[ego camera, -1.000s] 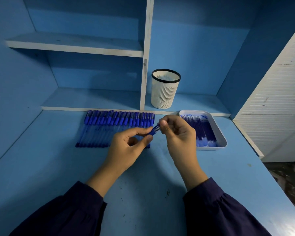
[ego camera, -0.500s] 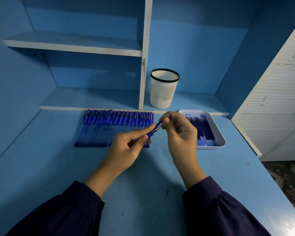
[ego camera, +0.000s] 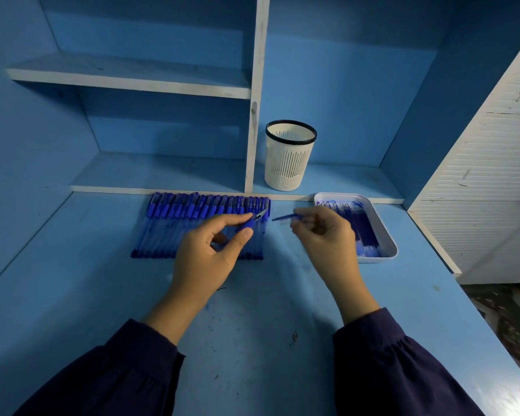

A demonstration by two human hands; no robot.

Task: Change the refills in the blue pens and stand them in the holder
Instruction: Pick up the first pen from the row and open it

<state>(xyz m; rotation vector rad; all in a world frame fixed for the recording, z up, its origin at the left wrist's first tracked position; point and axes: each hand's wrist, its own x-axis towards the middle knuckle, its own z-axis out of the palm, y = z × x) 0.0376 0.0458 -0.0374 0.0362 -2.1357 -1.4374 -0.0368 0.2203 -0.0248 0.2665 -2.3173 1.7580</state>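
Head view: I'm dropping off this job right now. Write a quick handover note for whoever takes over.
Left hand: grips one blue plastic pen, tip pointing up and right.
Right hand: pinches a thin blue refill, held clear of the pen.
A row of blue pens lies on the blue desk. The white tray of blue refills sits to its right. The white slotted holder stands on the shelf behind, with no pens visible in it.
Done: this pen's refill looks to be out.
Left: fit a fresh refill, stand the pen in the holder, then work through the row.
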